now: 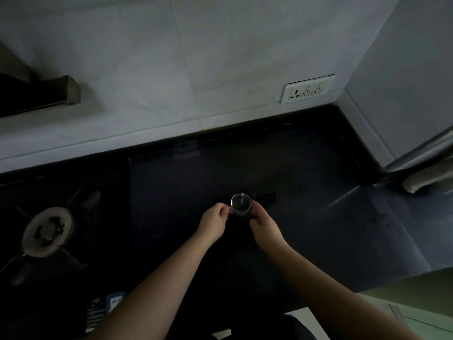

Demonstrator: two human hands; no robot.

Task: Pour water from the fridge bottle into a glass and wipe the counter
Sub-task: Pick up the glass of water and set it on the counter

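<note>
My left hand (212,223) and right hand (263,224) pinch the upright glass (241,204) on the dark counter (318,204); no bottle in view, so pouring and wiping apparently remain.

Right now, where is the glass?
In the head view, the glass stands mid-counter, between the left hand and right hand, right of the stove burner.

A dim home kitchen. Gas burner (47,231) with pan supports set into a dark stone surface (306,192) at the left; pale tiled wall (171,69) behind, carrying a white socket plate (307,89). Edge of a chimney hood (49,94) at upper left. Folded cloth (429,180) lying at the right.
</note>
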